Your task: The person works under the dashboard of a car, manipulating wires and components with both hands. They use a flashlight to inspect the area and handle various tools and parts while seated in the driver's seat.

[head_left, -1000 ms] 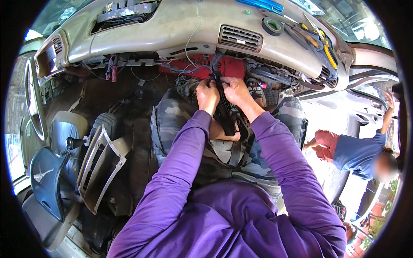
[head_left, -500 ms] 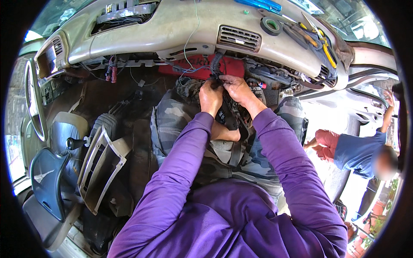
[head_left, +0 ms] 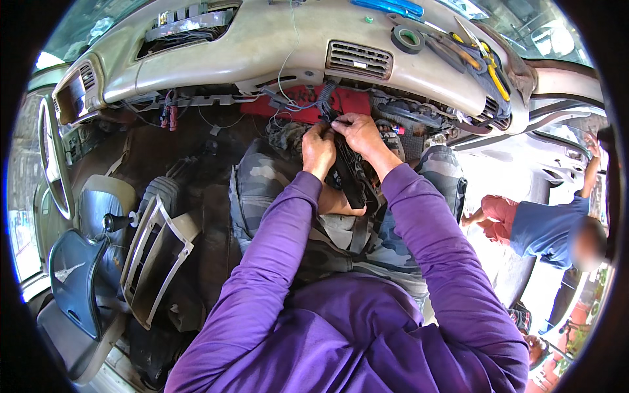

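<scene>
Under the dashboard, head view: both hands at a dark wire bundle.
Bundle runs up between the knees of the camouflage trousers toward a ribbed tube below the air vent. Left hand: fingers curled, pinching the bundle near its upper end. Right hand: thumb and forefinger pressed together on the same part, just beside the left; exact strand hidden. Red case lies behind the hands; thin pale wire hangs down over the dashboard. On top, to the right: tape roll, yellow-handled pliers. At left, well apart from the hands: pale trim frame, tilted, beside the gear knob.
</scene>
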Demonstrator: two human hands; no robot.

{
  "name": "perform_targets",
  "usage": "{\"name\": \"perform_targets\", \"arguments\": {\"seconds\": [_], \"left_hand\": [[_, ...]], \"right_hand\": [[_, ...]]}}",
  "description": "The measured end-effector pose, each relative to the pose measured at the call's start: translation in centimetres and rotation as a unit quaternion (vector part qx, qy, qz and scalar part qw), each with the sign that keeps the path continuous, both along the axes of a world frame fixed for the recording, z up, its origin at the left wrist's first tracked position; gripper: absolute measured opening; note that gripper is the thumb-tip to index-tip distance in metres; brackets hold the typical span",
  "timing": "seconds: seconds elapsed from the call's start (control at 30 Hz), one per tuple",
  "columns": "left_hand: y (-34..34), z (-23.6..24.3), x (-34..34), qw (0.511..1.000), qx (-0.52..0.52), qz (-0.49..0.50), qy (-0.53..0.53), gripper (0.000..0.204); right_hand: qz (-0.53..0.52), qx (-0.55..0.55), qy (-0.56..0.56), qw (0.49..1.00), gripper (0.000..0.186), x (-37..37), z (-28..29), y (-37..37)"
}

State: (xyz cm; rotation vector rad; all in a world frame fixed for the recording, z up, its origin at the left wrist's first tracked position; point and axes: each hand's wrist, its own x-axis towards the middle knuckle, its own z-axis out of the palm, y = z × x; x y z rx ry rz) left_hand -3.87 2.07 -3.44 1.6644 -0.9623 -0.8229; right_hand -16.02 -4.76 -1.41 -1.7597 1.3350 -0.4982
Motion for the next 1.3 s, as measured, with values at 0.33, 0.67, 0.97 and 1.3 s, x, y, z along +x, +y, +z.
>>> {"name": "perform_targets", "arguments": {"seconds": [0.33,0.67,0.97,1.3], "left_hand": [[0.5,0.1,0.0,0.992,-0.025,-0.015,0.123,0.042],[-0.4,2.4,0.1,0.996,0.046,0.06,0.037,0.032],[0.0,0.7,0.2,0.989,0.0,-0.004,0.147,0.029],[0.1,0.8,0.1,0.996,-0.005,0.031,0.082,0.02]], "right_hand": [[0.111,-0.012,-0.06,0.992,0.027,-0.9,-0.4,0.2],[0.019,-0.084,-0.009,0.996,0.034,0.0,-0.7,0.6],[0.013,-0.04,-0.029,0.999,0.031,0.2,0.6,0.4],[0.03,-0.002,-0.035,0.999,0.029,-0.1,0.6,0.0]]}}
